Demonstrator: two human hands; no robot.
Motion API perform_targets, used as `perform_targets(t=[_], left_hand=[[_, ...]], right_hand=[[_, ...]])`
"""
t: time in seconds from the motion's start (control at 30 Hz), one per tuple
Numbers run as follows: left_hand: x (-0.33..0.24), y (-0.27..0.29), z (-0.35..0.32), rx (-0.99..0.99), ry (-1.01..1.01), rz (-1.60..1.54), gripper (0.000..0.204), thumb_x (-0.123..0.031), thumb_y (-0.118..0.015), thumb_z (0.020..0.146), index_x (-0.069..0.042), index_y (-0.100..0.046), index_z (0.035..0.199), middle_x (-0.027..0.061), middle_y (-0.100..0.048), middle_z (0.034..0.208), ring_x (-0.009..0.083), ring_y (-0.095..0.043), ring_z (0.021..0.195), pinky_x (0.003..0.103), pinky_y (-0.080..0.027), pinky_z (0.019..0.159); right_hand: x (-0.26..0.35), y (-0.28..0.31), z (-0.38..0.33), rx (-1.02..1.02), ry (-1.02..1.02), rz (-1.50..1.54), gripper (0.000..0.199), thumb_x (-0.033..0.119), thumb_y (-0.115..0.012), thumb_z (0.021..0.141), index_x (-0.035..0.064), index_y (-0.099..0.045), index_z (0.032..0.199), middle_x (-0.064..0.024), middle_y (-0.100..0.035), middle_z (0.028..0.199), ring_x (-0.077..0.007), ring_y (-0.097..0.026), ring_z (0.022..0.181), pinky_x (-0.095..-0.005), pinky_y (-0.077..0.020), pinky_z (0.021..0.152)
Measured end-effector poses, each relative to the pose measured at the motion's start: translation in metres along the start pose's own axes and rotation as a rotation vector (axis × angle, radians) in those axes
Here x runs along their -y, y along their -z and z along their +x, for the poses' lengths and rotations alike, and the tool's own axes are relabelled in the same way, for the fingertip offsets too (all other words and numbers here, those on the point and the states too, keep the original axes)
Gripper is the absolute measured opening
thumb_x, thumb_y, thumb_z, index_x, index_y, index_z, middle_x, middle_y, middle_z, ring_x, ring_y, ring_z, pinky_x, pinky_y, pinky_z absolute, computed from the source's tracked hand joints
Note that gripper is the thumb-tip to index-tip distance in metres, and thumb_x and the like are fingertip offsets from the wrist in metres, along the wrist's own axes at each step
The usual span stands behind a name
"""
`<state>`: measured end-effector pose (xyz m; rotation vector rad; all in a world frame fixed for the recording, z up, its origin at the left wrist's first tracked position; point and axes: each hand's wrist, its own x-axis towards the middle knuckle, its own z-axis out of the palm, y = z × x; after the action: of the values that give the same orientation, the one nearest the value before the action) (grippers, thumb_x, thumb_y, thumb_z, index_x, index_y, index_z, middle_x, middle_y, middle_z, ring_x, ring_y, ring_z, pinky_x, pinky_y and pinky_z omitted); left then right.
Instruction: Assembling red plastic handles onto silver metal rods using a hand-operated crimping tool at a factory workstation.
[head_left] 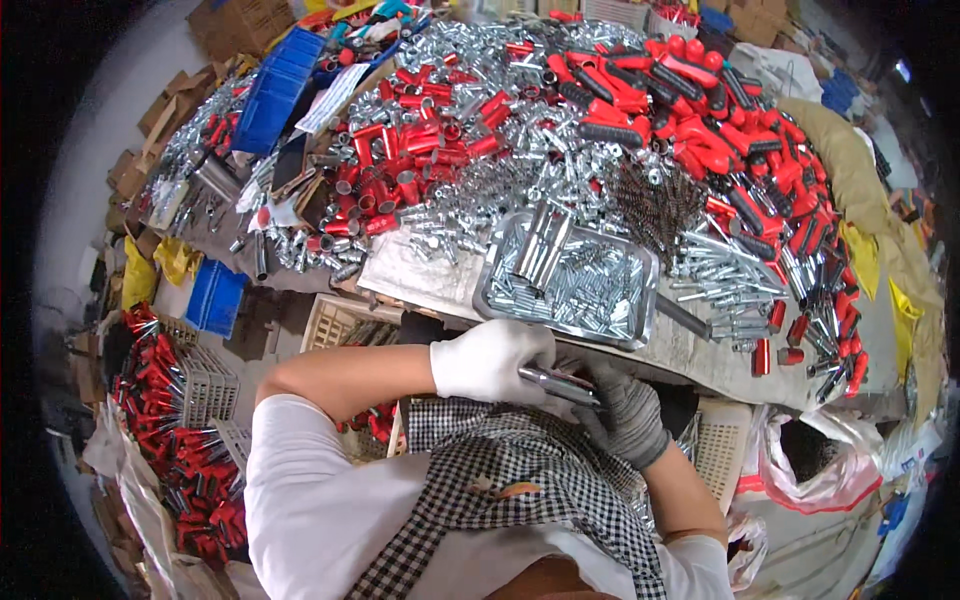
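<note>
mid-assembly just below the metal tray (500, 300): left hand (490, 360), white-gloved, closed around a metal rod (560, 385); right hand (625, 410), grey-gloved, closed on its other end. likely needs steady alignment next.

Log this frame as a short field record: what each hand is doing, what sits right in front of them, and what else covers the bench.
left hand: white-gloved left hand, closed on one end of a slim grey metal rod
right hand: grey-gloved right hand, gripping the same rod's other end
nearest container: shallow metal tray of small silver cylinders, just beyond the hands
bench: heaps of loose silver metal parts, short red sleeves and red-and-black handles
lower left: white slotted crate beside piled red-handled pieces
</note>
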<state>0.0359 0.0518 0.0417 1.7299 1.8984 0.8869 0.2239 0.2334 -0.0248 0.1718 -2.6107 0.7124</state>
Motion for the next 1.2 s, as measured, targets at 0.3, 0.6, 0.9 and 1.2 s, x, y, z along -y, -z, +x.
perform_targets(t=[0.3,0.6,0.9,1.2], left_hand=[[0.025,0.005,0.015,-0.022,-0.092,-0.289,0.072,-0.032,-0.081,0.071,0.000,-0.051,0.128,0.0167,-0.069,0.100,0.0270,-0.070,0.079,0.037,-0.057,0.071],[0.127,0.165,0.053,-0.898,0.147,0.746,0.062,-0.019,-0.073,0.068,0.001,-0.056,0.124,0.0237,-0.065,0.107,0.0400,-0.062,0.098,0.044,-0.049,0.092],[0.228,0.227,0.044,-0.663,0.290,0.610,0.039,-0.025,-0.076,0.073,-0.004,-0.064,0.103,0.0140,-0.068,0.101,0.0311,-0.066,0.088,0.040,-0.051,0.079],[0.091,0.113,0.013,-0.594,-0.103,-1.196,0.068,-0.026,-0.066,0.091,-0.001,-0.032,0.144,0.0177,-0.055,0.127,0.0313,-0.058,0.115,0.048,-0.049,0.099]], right_hand=[[0.005,0.011,0.013,0.296,-0.210,0.237,0.056,0.020,-0.065,0.085,0.0024,-0.048,0.136,-0.0222,-0.064,0.113,-0.0375,-0.065,0.099,-0.0412,-0.0529,0.083],[-0.016,-0.004,0.000,-0.085,-0.635,1.007,0.055,0.026,-0.071,0.087,-0.0001,-0.052,0.132,-0.0079,-0.066,0.111,-0.0161,-0.061,0.101,-0.0306,-0.0473,0.090],[-0.017,-0.014,0.003,0.023,-0.675,1.025,0.049,0.021,-0.069,0.090,0.0002,-0.053,0.131,-0.0054,-0.064,0.115,-0.0143,-0.058,0.103,-0.0297,-0.0458,0.091],[0.019,-0.008,0.026,0.004,-0.616,1.147,0.062,0.048,-0.072,0.084,-0.0025,-0.059,0.119,-0.0006,-0.063,0.091,-0.0069,-0.053,0.074,-0.0212,-0.0435,0.065]])
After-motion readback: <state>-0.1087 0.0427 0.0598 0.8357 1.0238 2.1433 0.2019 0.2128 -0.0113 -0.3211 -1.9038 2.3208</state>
